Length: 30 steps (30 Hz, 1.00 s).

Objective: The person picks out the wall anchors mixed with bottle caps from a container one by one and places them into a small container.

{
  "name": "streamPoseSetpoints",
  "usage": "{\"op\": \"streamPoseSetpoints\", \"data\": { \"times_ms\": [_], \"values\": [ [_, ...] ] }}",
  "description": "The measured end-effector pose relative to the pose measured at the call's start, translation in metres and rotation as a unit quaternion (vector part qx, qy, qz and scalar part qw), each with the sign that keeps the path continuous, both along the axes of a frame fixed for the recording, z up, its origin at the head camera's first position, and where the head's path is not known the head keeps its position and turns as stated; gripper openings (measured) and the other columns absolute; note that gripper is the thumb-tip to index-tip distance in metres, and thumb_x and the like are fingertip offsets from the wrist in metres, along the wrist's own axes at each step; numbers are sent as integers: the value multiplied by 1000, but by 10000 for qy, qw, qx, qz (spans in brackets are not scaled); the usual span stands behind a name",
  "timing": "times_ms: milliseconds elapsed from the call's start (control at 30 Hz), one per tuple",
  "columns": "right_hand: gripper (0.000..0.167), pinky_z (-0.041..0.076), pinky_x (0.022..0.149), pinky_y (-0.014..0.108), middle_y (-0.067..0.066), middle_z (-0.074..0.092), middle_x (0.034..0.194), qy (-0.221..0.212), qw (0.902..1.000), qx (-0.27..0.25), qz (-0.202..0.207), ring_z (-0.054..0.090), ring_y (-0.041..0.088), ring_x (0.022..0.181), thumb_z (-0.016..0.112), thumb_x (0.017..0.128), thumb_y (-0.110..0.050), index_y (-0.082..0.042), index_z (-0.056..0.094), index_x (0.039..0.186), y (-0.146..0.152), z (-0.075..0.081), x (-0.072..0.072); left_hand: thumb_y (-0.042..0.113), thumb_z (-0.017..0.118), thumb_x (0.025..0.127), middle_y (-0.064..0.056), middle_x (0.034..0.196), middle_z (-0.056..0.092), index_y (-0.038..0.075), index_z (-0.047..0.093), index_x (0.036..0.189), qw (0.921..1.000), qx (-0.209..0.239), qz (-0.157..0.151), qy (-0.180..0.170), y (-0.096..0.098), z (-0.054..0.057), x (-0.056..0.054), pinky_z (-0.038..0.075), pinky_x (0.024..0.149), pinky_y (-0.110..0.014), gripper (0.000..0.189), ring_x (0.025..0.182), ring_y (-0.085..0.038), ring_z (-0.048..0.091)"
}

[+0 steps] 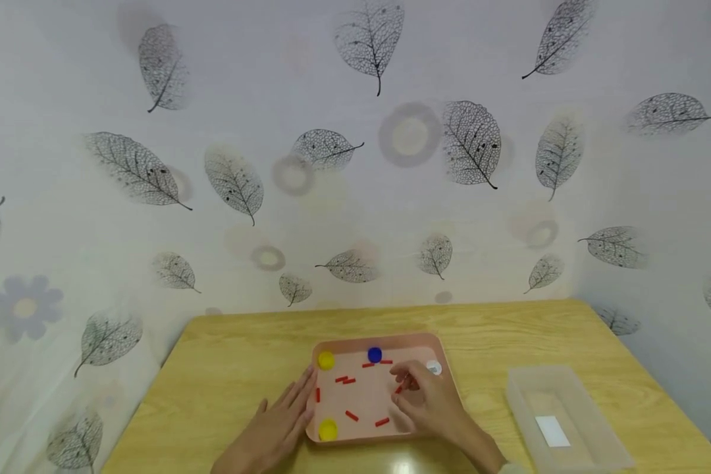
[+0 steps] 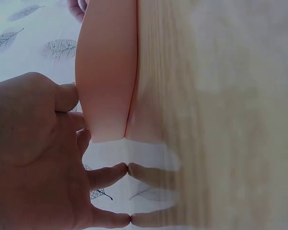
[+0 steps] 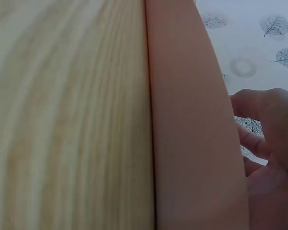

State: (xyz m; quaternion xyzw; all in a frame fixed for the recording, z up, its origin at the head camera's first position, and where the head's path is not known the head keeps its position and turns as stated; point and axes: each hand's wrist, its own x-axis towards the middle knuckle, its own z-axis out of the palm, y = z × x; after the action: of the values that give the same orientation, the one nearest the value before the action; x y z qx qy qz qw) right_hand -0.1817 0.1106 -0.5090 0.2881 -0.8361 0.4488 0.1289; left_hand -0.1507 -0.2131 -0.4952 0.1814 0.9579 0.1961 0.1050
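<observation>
A shallow pink tray (image 1: 367, 397) lies on the table, with several short red sticks (image 1: 352, 416) scattered over its floor. Flat along the tray's left side, my left hand (image 1: 275, 424) touches it with fingers straight; the left wrist view shows its fingertips down at the tabletop by the tray wall. Over the right part of the tray, my right hand (image 1: 435, 403) pinches one red stick (image 1: 399, 389) between thumb and finger. The right wrist view has the tray wall (image 3: 194, 124) in front of the hand, hiding its fingertips.
Yellow discs (image 1: 326, 360) sit in the tray's two left corners, a blue disc (image 1: 374, 355) at its far edge and a white disc (image 1: 434, 367) at the far right. A translucent bin (image 1: 598, 421) with a white label stands right on the wooden table (image 1: 231, 355). Leaf-patterned walls enclose it.
</observation>
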Motion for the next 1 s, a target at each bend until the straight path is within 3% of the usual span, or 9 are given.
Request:
{"op": "streamPoseSetpoints", "data": {
  "times_ms": [133,367,500,800,1000],
  "values": [
    [28,57,76,30,3,65,94,-356,9989,17,317,63,18,84,77,87,-1,-3,65,112,0,0,6,52,24,111,4,172,8,21,16,166,10000,59,-33,-10,1,1,6,18,101,-86,63,151,-38,28],
    [23,54,68,26,1,64,90,-449,9963,98,725,60,13,80,79,85,-2,-6,66,104,-1,-1,14,51,26,112,4,172,9,21,17,166,9999,113,-73,-25,1,4,12,19,100,-87,63,149,-41,32],
    [21,55,69,24,0,64,91,-913,9905,176,1012,59,9,81,78,86,-4,-7,66,102,0,-2,16,52,27,111,3,172,12,20,19,166,9999,93,-57,-91,0,4,14,21,99,-87,64,149,-39,33],
    [17,53,68,24,-7,60,88,-1737,9785,424,1032,56,7,79,81,87,-14,-15,66,96,0,-1,16,55,25,110,4,172,12,22,18,166,10000,49,-21,-75,2,1,7,21,99,-87,66,150,-39,31],
    [17,52,66,23,-5,61,85,-1752,9771,333,1160,56,6,76,83,86,-16,-13,68,93,-1,1,15,56,27,110,10,172,11,29,15,166,9997,-13,230,103,1,0,-3,15,99,-89,64,152,-38,27]
  ]
}}
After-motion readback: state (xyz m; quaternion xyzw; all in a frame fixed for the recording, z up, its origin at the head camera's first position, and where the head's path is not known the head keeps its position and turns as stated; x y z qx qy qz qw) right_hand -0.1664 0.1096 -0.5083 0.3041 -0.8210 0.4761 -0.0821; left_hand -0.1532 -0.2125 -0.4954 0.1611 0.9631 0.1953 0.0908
